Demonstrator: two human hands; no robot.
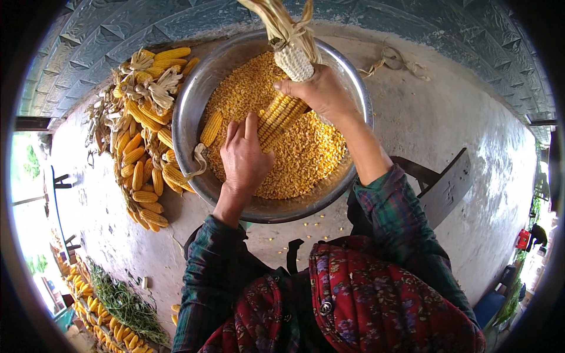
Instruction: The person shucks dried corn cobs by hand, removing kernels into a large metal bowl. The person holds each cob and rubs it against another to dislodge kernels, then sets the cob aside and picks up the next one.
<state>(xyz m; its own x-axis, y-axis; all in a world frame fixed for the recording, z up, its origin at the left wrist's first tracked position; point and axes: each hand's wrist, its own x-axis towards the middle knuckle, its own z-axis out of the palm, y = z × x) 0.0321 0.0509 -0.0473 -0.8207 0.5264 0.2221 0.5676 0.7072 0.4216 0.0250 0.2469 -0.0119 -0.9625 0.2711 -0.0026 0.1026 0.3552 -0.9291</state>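
A wide metal basin (182, 145) holds loose yellow corn kernels (291, 176). Over it my right hand (324, 95) is closed around a bare white corn cob (293, 61) with dry husks, and around the upper end of a yellow corn ear (282, 112) that still bears kernels. My left hand (247, 154) lies against the lower end of that ear, fingers bent; whether it grips the ear is hidden. Another corn ear (212, 129), with a dry husk tail over the basin's rim, rests on the kernels left of my left hand.
A pile of corn ears (143, 176) with dry husks lies on the concrete floor left of the basin. A patterned wall (397, 17) runs behind. A wooden stool or bench part (448, 185) stands at right. Green stalks (119, 300) and more ears lie at lower left.
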